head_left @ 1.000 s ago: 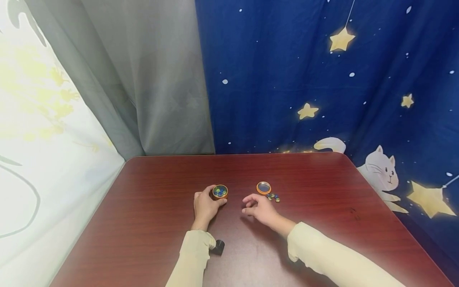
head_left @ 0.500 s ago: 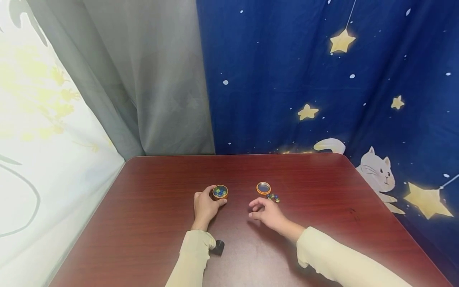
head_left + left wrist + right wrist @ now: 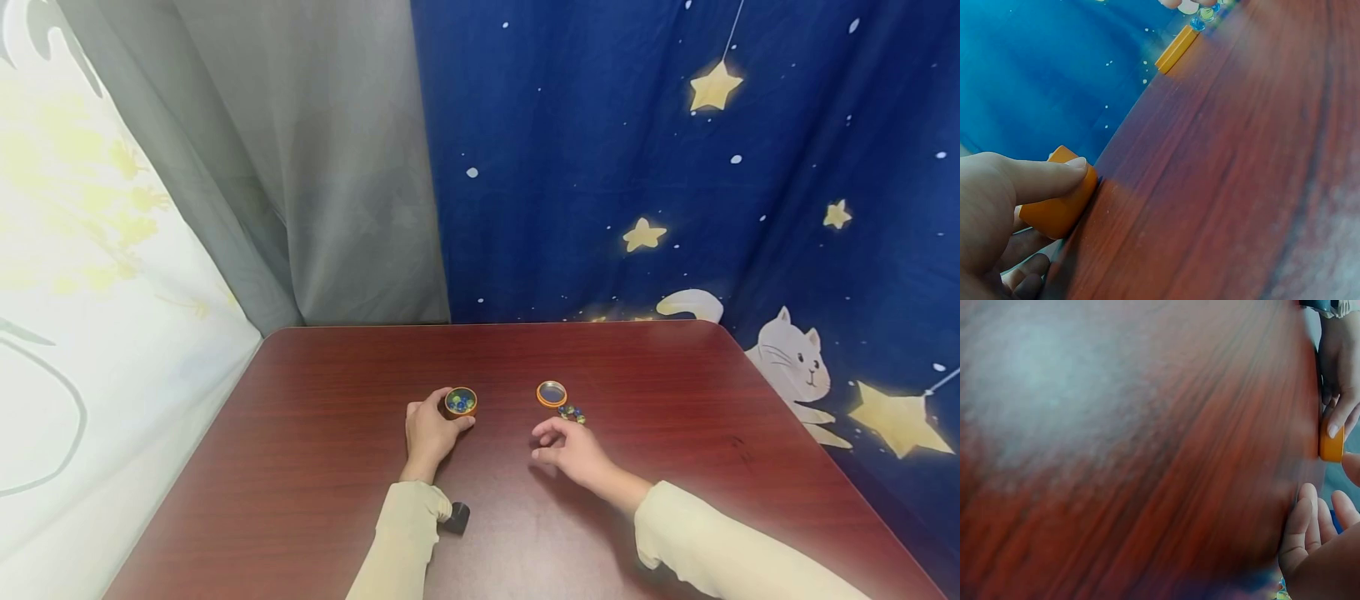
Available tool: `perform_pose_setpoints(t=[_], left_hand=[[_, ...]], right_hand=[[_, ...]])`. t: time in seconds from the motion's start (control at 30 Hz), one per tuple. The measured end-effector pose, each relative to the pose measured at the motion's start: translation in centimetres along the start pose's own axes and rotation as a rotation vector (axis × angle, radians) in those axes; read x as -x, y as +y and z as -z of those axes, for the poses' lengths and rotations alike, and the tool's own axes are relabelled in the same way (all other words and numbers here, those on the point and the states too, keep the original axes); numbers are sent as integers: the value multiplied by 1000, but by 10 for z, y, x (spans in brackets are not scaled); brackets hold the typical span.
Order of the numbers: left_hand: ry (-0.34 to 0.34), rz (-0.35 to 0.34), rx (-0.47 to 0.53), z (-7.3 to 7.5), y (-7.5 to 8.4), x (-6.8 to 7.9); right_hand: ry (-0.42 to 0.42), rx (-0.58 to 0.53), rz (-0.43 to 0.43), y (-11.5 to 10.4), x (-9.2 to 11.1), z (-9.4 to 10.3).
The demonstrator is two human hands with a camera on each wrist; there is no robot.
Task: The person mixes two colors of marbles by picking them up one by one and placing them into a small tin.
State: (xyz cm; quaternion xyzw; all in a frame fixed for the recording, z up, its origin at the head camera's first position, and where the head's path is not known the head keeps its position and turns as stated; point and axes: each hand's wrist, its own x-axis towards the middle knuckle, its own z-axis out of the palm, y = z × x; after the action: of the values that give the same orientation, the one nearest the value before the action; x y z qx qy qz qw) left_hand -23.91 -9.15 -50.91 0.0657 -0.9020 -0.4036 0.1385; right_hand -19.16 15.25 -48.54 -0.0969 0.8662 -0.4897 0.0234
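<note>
Dark red wood grain covers the table [image 3: 352,367] in our head view. On it we find the round orange container [image 3: 462,415] standing upright, left of centre, with blue and green glass marbles [image 3: 460,403] inside. Our left hand [image 3: 432,433] grasps this container around its side, thumb at the front. To its right, we see the orange-rimmed round lid [image 3: 552,405] lying flat, and just beside it a small cluster of loose marbles [image 3: 572,412]. Our right hand [image 3: 573,452] is near that cluster, on our side of it, released, with fingers loosely bent and thumb apart. In the left wrist view, we note the thumb laid along the container's orange wall and other fingers beneath; the lid lies well apart, near the top edge. In the right wrist view, we see the right hand's relaxed fingers at lower right, below the gripped container.
</note>
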Motion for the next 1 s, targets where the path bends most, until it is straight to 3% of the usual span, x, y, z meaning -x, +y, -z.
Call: perform_pose_setpoints(t=[0.43, 1.0], left_hand=[[4, -7, -2, 1, -1, 0], [-3, 5, -2, 1, 2, 0]], right_hand=[[28, 25, -19, 11, 4, 14], [144, 88, -74, 25, -1, 31]])
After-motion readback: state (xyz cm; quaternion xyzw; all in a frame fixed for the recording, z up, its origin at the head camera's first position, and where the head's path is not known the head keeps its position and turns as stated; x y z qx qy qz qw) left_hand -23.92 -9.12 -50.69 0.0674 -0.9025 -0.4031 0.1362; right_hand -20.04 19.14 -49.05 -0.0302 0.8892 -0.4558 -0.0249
